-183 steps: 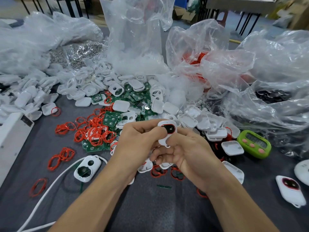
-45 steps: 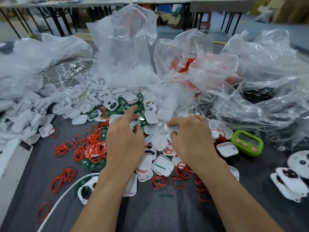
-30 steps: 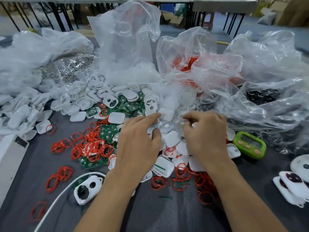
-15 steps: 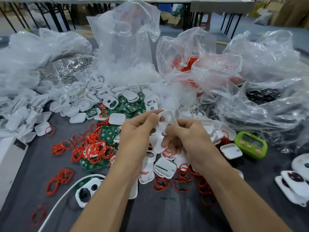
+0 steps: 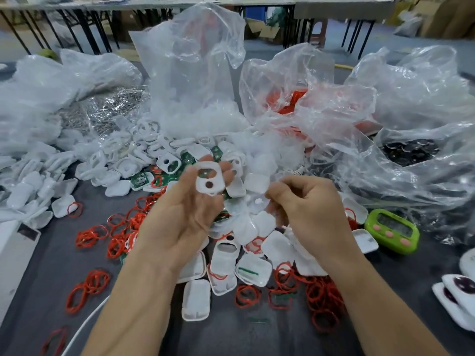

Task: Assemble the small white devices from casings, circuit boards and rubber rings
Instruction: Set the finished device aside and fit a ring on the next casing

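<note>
My left hand [image 5: 185,217] is raised above the pile and grips a white front casing [image 5: 209,181] with two holes, fingertips showing behind it. A little to its right, my right hand [image 5: 308,209] has its fingers curled, thumb and forefinger pinched on a small blurred white piece [image 5: 258,201]; I cannot tell what it is. Loose white casings [image 5: 228,268] lie under both hands. Green circuit boards [image 5: 140,179] sit farther back on the left. Red rubber rings [image 5: 120,227] are scattered left and right. Two assembled devices [image 5: 460,286] lie at the right edge.
Clear plastic bags [image 5: 195,73] of parts stand behind the pile and to the right. A green timer [image 5: 390,229] sits right of my right hand. A white box [image 5: 10,250] is at the left edge, and a white cable [image 5: 84,327] crosses the dark mat below it.
Both hands dug into the pile, then lifted a two-hole casing together. Now my right hand has pulled away to the right, and the casing stays in my left hand.
</note>
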Available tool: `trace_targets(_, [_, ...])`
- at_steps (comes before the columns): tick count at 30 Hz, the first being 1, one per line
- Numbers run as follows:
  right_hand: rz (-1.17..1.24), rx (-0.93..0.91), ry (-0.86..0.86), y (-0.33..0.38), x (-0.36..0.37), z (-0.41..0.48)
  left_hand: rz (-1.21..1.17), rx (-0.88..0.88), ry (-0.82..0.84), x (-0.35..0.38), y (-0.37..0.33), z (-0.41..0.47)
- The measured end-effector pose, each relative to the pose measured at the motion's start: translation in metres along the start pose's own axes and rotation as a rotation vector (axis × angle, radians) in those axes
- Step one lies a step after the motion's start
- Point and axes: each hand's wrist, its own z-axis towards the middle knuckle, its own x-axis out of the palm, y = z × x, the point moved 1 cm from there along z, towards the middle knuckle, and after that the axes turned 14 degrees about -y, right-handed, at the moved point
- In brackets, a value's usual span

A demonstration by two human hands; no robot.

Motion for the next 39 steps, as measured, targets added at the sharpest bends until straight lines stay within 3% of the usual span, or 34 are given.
trace_targets(2, [-0.217, -0.156, -0.025, 0.003, 0.005, 0.004, -0.085, -0.015, -0.053, -0.009, -0.013, 0.0])
trace_targets(5, [-0.41, -0.244, 0.106, 0.015, 0.032, 0.014, -0.153, 0.011, -0.095, -0.02, -0.022, 0.0])
trace_targets(12, [-0.557, -0.323, 0.475, 0.044, 0.096, 0.03, -0.132, 0.063, -0.125, -0.022, -0.025, 0.006])
trace_targets(16, [-0.649, -0.436, 0.376, 0.038, 0.079, 0.017, -0.014, 0.092, -0.11, -0.013, -0.016, 0.001])
trace_targets(20, [-0.718, -0.315, 0.27, 0.025, 0.024, 0.005, 0.116, 0.088, -0.07, -0.006, -0.006, -0.003])
trace_targets(26, [-0.907, -0.285, 0.435, 0.024, 0.003, -0.018, 0.254, 0.085, 0.019, 0.007, 0.014, -0.009])
trace_targets(34, [-0.844, -0.374, 0.4, 0.019, 0.009, -0.028, 0.317, 0.094, 0.049, 0.008, 0.017, -0.016])
trace_targets(39, [-0.963, -0.465, 0.407, 0.016, 0.008, -0.032, 0.335, 0.093, 0.049, 0.008, 0.018, -0.018])
